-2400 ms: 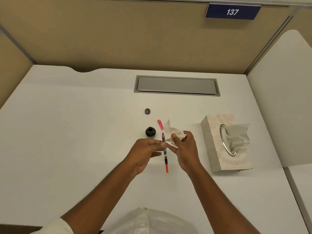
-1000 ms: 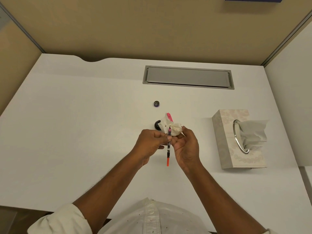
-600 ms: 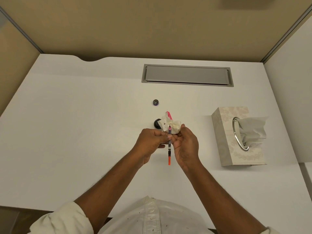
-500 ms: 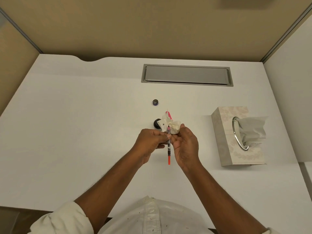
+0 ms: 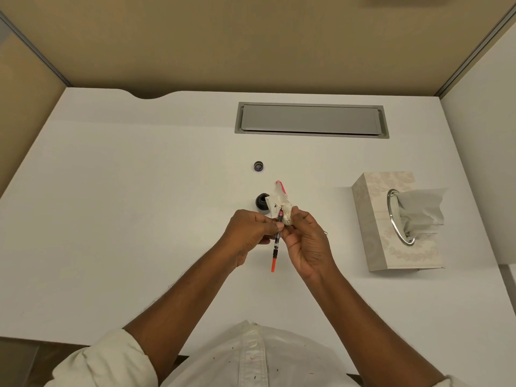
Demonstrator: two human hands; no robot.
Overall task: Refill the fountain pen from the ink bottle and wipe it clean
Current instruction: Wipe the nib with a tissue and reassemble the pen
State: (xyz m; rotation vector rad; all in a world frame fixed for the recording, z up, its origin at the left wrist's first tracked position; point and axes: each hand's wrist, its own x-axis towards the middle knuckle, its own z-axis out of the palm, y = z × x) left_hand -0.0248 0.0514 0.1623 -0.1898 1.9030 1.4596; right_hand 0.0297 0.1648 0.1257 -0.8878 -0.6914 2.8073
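Observation:
Over the middle of the white desk, my left hand pinches the fountain pen, a thin dark tube with an orange rear end pointing toward me. My right hand presses a crumpled white tissue, speckled with dark ink, around the pen's front end; the nib is hidden inside it. The open black ink bottle stands just behind my left hand, partly covered by the tissue. Its small round cap lies farther back. A pink pen part peeks out behind the tissue.
A tissue box with a metal ring opening and a sheet sticking out stands to the right. A grey cable hatch is set in the desk at the back. Tan partition walls enclose the desk; a white side surface lies right.
The tissue has gone from loosely held beside the pen to bunched around its front end, and dark ink specks now show on it. The camera view has dropped slightly lower.

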